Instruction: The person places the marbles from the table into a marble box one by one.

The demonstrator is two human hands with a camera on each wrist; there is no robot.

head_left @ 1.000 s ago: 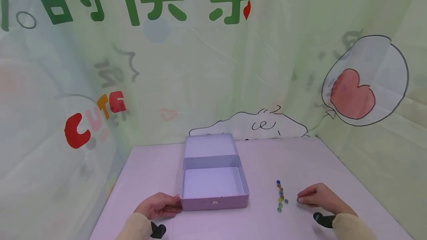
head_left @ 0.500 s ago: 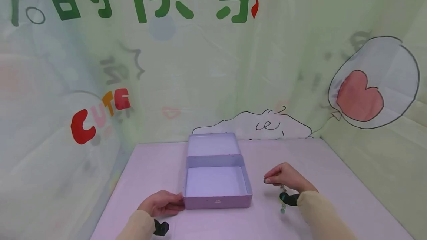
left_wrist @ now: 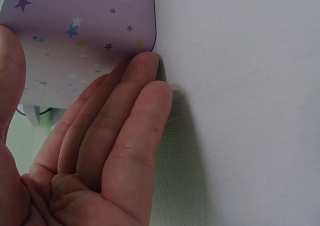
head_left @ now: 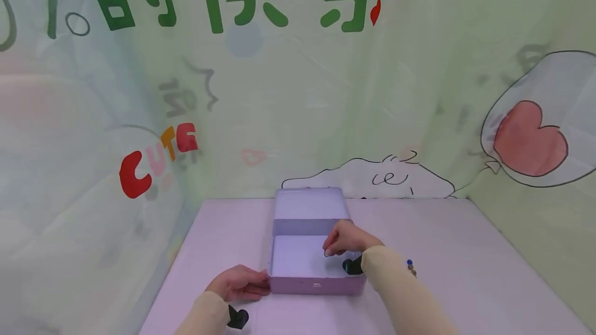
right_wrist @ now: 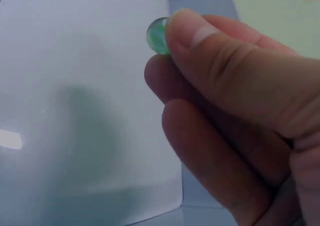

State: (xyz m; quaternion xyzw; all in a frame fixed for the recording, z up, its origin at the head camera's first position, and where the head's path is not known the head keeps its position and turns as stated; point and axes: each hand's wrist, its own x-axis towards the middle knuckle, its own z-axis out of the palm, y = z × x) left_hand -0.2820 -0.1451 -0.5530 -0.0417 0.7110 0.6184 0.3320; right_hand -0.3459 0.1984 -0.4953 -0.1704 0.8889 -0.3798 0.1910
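Observation:
A lilac tin box (head_left: pixel 298 286) lies with its lid (head_left: pixel 312 204) folded back, and stars dot its outer wall in the left wrist view. At its front left corner my left hand (head_left: pixel 238 283) touches the side with fairly straight fingers. My right hand (head_left: pixel 346 237) is over the inside of the box, pinching a clear green-blue marble (right_wrist: pixel 156 37) between thumb and fingertips. In the right wrist view the pale box floor (right_wrist: pixel 40 61) spreads beneath the marble, with the hand's shadow on it.
A few loose marbles (head_left: pixel 410 263) lie on the lilac table (head_left: pixel 465 262) to the right of the box, partly hidden behind the right sleeve (head_left: pixel 400 283). A printed curtain (head_left: pixel 298 118) rises behind the table and along both sides.
My right hand has carried the marble leftward from right of the loose marbles to over the box. The left hand stays at the box's corner. The head view has shifted slightly.

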